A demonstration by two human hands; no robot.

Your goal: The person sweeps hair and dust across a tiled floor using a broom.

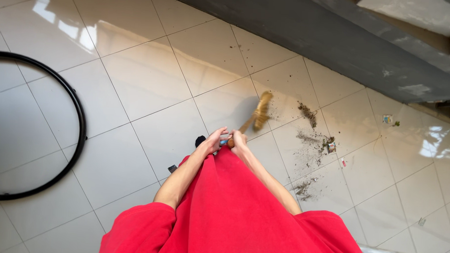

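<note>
Open tile floor [152, 79] ahead; dirt scatter [309, 139] right, black hoop [78, 111] left, grey ledge [337, 40] beyond

Loose bright red short-sleeved top [232, 211], bare forearms, no gloves or jewellery.

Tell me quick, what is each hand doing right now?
Left hand: closed on the broom handle.
Right hand: closed on the same broom handle, just beside the left.

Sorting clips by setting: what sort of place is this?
Probably a tiled home floor or patio by a step: glossy floor tiles, a grey ledge, scattered dirt, and a broom held in both hands.
</note>
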